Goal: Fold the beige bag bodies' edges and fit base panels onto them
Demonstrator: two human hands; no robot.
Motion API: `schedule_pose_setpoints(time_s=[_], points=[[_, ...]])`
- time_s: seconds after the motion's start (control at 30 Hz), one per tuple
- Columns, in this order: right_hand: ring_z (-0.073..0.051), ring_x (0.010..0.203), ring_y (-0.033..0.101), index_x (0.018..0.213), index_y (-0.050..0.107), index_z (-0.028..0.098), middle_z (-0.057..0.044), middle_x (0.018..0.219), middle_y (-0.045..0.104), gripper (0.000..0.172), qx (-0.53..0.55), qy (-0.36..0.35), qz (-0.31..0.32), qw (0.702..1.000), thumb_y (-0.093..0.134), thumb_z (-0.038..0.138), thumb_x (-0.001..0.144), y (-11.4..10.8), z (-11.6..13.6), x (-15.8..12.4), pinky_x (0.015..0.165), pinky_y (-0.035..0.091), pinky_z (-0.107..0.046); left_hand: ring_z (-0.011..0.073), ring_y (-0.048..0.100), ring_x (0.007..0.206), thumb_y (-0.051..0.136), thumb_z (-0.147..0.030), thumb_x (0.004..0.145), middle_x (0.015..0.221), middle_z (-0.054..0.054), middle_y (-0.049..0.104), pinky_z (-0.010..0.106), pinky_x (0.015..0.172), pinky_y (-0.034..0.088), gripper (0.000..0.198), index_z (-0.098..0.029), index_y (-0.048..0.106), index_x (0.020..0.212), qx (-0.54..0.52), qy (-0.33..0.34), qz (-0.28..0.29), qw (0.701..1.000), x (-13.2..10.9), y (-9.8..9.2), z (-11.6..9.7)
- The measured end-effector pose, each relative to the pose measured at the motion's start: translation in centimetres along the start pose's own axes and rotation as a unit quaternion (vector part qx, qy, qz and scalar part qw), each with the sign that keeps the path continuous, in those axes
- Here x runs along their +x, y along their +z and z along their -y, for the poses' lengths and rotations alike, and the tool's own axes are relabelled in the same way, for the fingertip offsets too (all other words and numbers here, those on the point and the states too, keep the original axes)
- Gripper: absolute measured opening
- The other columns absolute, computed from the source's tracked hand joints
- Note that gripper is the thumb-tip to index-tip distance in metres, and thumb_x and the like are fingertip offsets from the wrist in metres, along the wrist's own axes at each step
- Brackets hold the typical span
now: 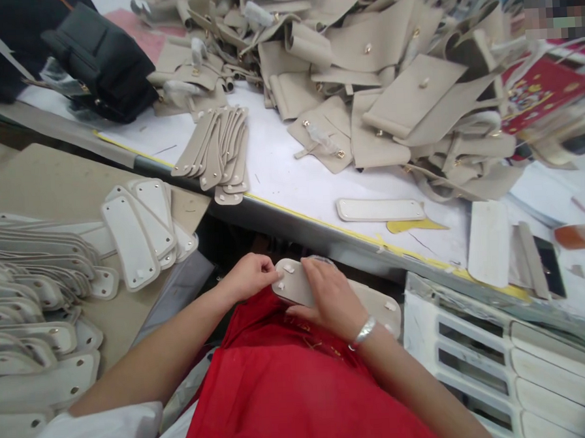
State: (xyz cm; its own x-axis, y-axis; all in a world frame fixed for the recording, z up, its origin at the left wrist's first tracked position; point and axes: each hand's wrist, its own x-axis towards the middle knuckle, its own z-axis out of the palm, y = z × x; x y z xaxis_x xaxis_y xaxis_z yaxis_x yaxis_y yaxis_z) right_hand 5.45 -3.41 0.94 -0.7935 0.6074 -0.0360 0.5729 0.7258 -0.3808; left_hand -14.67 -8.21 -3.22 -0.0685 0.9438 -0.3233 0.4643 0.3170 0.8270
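Observation:
My left hand (252,273) is closed in a pinch at the left end of a beige leather panel (296,285). Whatever sits between those fingertips is too small to make out. My right hand (333,295) lies across the panel's middle and grips it, thumb on the near edge and fingers over the top. Small white tabs (288,269) stick up near both ends of the panel. The panel rests above a red apron (291,382), in front of the table edge; its middle is hidden under my right hand.
Beige leather bag parts (381,38) are heaped across the white table (274,161). Nearer lie a bundle of beige strips (220,147) and a single white panel (380,209). Many similar panels (30,272) fill the left board. A black bag (101,65) stands back left; a white slotted rack (456,348) is right.

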Motion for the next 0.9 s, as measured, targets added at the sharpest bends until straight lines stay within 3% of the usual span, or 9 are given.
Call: schedule_pose_setpoints(time_s=[0.13,0.3,0.57,0.7,0.9], points=[[-0.03,0.112,0.045,0.124,0.043,0.01,-0.017,0.123,0.05,0.073,-0.004,0.025,0.007,1.0,0.063,0.051,0.068,1.9,0.8,1.6,0.096,0.033,-0.042,0.0099,0.045,0.05,0.058,-0.042,0.07,0.054,-0.002,0.056,0.02,0.046,0.032,0.029,-0.015,0.058,0.06,-0.035,0.004,-0.012,0.999,0.0,0.2,0.4],[-0.027,0.103,0.047,0.116,0.047,0.013,-0.013,0.113,0.054,0.064,-0.003,0.047,-0.016,0.999,0.063,0.05,0.066,2.1,0.8,1.6,0.09,0.034,-0.039,0.0084,0.043,0.047,0.06,-0.039,0.069,0.051,-0.003,0.052,0.019,0.044,0.03,0.027,-0.015,0.054,0.057,-0.041,0.003,-0.014,0.999,0.2,0.3,0.5],[-0.025,0.092,0.05,0.106,0.05,0.016,-0.01,0.099,0.056,0.059,-0.012,0.065,-0.01,0.998,0.065,0.049,0.06,2.4,0.7,2.3,0.082,0.037,-0.037,0.0085,0.043,0.032,0.056,-0.043,0.072,0.043,-0.006,0.047,0.018,0.031,0.028,0.028,-0.018,0.045,0.062,-0.084,-0.068,0.053,0.993,0.4,0.0,-0.1],[-0.027,0.101,0.048,0.117,0.047,0.015,-0.012,0.112,0.055,0.069,0.002,0.044,-0.01,0.999,0.066,0.051,0.061,2.0,0.0,1.4,0.088,0.035,-0.039,0.008,0.042,0.033,0.057,-0.042,0.072,0.043,-0.007,0.044,0.017,0.032,0.03,0.03,-0.019,0.041,0.062,-0.075,-0.069,0.067,0.993,0.8,0.0,-0.5],[-0.029,0.114,0.043,0.132,0.035,0.012,-0.016,0.126,0.048,0.092,0.028,0.018,0.006,0.999,0.062,0.065,0.062,1.2,-2.5,-0.8,0.096,0.031,-0.041,0.0079,0.044,0.045,0.06,-0.038,0.072,0.054,-0.008,0.043,0.016,0.037,0.032,0.023,-0.019,0.05,0.082,-0.038,0.008,0.016,0.999,0.6,0.7,-0.7]])
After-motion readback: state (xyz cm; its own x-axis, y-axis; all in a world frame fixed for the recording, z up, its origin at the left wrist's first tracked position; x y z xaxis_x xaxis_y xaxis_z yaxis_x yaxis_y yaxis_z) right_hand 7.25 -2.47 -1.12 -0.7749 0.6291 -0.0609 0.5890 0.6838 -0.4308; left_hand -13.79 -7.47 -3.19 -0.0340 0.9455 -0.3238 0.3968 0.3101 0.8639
